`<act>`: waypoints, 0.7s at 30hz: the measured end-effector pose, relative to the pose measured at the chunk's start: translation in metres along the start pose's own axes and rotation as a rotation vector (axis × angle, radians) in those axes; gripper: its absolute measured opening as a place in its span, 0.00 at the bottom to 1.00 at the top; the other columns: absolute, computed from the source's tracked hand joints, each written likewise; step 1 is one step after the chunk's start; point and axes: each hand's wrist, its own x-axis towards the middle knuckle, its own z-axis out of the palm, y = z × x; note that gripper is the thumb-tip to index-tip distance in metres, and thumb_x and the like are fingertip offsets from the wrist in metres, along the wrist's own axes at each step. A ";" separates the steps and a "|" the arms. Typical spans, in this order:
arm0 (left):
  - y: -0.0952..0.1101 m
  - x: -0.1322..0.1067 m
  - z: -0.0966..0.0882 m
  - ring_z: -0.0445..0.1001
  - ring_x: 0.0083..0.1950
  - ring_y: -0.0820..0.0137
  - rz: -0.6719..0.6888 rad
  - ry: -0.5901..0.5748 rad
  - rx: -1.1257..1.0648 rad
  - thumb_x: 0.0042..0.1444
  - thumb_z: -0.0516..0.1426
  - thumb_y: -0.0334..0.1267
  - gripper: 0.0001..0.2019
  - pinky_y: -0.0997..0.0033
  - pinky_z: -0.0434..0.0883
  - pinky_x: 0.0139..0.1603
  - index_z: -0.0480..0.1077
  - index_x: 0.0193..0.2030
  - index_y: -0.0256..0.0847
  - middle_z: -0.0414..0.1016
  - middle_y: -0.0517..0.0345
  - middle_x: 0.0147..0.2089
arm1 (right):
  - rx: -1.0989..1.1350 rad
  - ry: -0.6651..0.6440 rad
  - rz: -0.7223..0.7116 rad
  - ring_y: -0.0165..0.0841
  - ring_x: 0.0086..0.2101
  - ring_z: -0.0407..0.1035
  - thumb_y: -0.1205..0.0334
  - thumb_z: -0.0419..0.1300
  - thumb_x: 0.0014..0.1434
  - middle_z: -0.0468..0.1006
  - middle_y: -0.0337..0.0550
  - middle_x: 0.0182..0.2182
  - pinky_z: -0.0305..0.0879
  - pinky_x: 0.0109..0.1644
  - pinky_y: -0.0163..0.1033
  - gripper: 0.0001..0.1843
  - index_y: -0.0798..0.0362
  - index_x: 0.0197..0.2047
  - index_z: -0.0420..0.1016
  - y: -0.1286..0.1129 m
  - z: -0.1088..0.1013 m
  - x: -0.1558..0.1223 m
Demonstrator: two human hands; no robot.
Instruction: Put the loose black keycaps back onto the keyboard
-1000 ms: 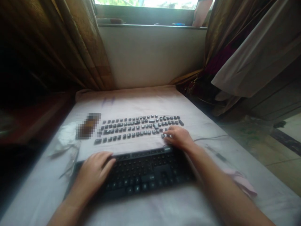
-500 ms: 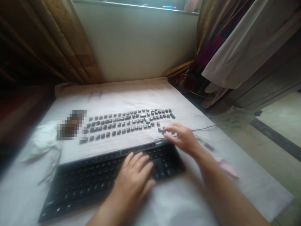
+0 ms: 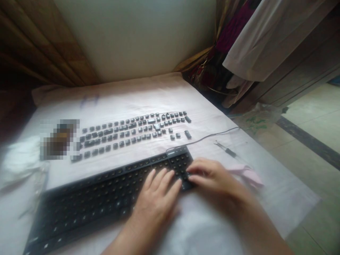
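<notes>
Black keyboard (image 3: 106, 189), 7 to 8 o'clock; loose keycaps (image 3: 133, 132) in rows, 9 o'clock. Your left hand (image 3: 156, 202), 6: palm-down over the keyboard, fingers loosely spread, nothing gripped. Your right hand (image 3: 212, 177), between 4 and 5, at its right end: thumb and forefinger nearly together; can't tell if they hold anything. Pink cloth (image 3: 249, 176), 4.

The person's two hands are bare. The left hand (image 3: 156, 200) has a wide back and thin fingers (image 3: 160, 180) with round ends. The right hand (image 3: 212, 175) is a bit blurry, and part of it is hidden. The wrists (image 3: 136, 220) are bare too. The left arm (image 3: 127, 235) and the right arm (image 3: 255, 219) look smooth, and both get fatter away from the hands.
</notes>
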 end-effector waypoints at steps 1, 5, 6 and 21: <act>0.001 -0.001 0.002 0.64 0.66 0.55 -0.003 0.014 -0.001 0.62 0.57 0.47 0.24 0.47 0.55 0.71 0.67 0.63 0.44 0.70 0.48 0.63 | -0.012 -0.011 -0.004 0.32 0.34 0.74 0.62 0.61 0.60 0.80 0.43 0.34 0.71 0.40 0.37 0.06 0.52 0.38 0.79 0.000 0.000 0.001; 0.004 -0.002 0.006 0.65 0.65 0.57 0.002 0.029 0.005 0.64 0.55 0.44 0.22 0.49 0.56 0.71 0.66 0.64 0.44 0.70 0.50 0.63 | -0.056 -0.047 -0.011 0.33 0.35 0.74 0.64 0.61 0.60 0.81 0.43 0.34 0.70 0.41 0.37 0.06 0.52 0.38 0.80 -0.001 0.000 0.001; 0.005 -0.002 0.007 0.65 0.65 0.58 0.002 0.032 0.004 0.65 0.54 0.44 0.22 0.49 0.56 0.70 0.66 0.64 0.45 0.70 0.50 0.63 | -0.063 -0.051 -0.014 0.33 0.35 0.74 0.64 0.60 0.60 0.81 0.43 0.34 0.70 0.42 0.37 0.06 0.52 0.39 0.80 -0.001 0.001 0.001; 0.008 0.001 0.013 0.65 0.64 0.58 0.000 0.063 0.033 0.65 0.55 0.40 0.20 0.48 0.57 0.69 0.66 0.63 0.46 0.70 0.49 0.61 | -0.061 -0.057 0.015 0.33 0.34 0.74 0.60 0.61 0.61 0.81 0.45 0.35 0.71 0.40 0.36 0.08 0.52 0.39 0.81 -0.004 0.006 0.000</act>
